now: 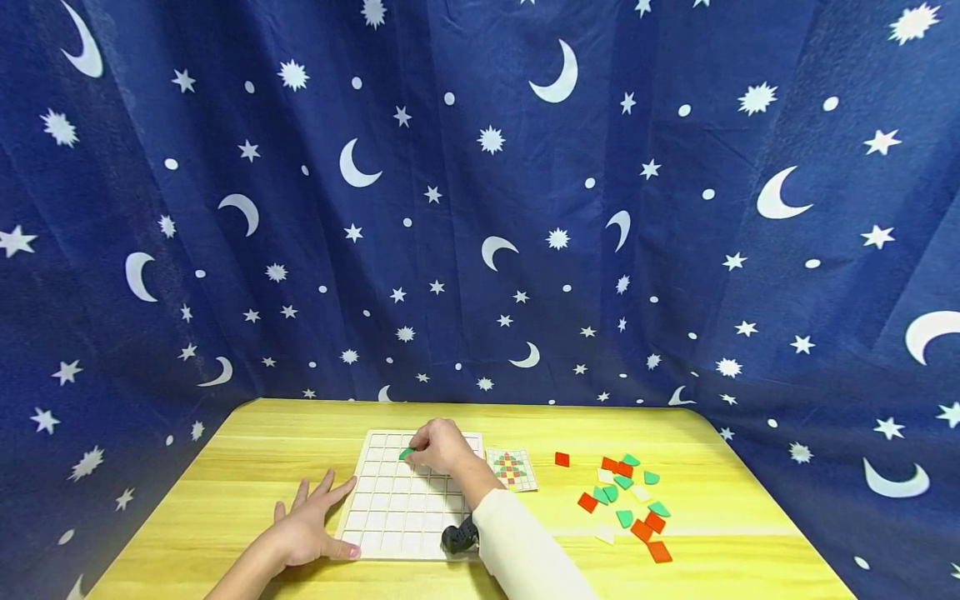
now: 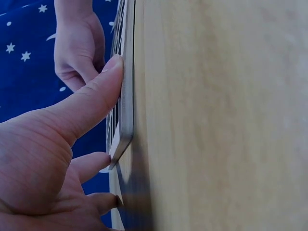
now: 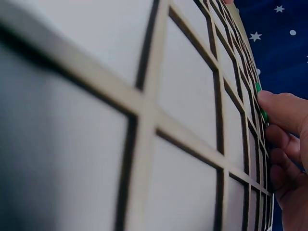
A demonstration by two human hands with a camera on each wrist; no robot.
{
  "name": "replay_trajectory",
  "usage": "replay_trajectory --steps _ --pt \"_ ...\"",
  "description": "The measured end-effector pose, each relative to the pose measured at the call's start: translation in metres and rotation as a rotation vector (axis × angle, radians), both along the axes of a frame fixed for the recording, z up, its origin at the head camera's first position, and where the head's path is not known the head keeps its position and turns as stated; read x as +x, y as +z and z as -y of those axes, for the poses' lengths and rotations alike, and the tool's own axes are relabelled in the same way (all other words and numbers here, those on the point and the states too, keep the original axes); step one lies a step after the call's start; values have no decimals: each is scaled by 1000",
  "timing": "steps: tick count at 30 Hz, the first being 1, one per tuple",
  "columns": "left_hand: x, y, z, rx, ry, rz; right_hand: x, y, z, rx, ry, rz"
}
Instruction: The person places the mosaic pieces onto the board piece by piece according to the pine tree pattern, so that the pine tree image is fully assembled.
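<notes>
A white board with a grid of square cells [image 1: 386,512] lies flat on the table, its raised pale ribs close up in the right wrist view. My right hand [image 1: 444,450] pinches a green tile [image 1: 406,454] between thumb and fingers at the board's far rows. In the right wrist view, only a thin green edge of this tile [image 3: 264,115] shows beside the thumb. With fingers spread, my left hand [image 1: 303,529] rests at the board's left side. Its thumb [image 2: 98,94] lies on the near rim, and the other fingers reach along the left edge.
Right of the board lies a small pattern card [image 1: 531,482] with a red, green and yellow design. Farther right are scattered red square tiles [image 1: 659,552], green rounded tiles [image 1: 625,519] and pale tiles [image 1: 605,534]. A blue star-and-moon curtain [image 1: 480,225] hangs behind the wooden table [image 1: 720,533].
</notes>
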State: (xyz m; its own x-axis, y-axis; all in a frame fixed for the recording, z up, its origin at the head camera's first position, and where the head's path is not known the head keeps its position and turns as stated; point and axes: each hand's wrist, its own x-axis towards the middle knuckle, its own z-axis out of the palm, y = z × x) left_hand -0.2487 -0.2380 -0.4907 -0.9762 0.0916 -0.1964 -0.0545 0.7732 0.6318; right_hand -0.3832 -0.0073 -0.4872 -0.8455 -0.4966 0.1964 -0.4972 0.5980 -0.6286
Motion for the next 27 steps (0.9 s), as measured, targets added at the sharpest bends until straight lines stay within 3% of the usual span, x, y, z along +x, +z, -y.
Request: replay_trajectory --steps 14,22,27 --pt "4 5 -5 -59 -1 -17 5 5 -12 -57 27 -39" --pt "-3 -9 2 -55 5 -12 13 19 -63 -200 -26 -100" --pt "-3 -8 2 -61 -13 -17 18 22 -101 -247 -80 -154"
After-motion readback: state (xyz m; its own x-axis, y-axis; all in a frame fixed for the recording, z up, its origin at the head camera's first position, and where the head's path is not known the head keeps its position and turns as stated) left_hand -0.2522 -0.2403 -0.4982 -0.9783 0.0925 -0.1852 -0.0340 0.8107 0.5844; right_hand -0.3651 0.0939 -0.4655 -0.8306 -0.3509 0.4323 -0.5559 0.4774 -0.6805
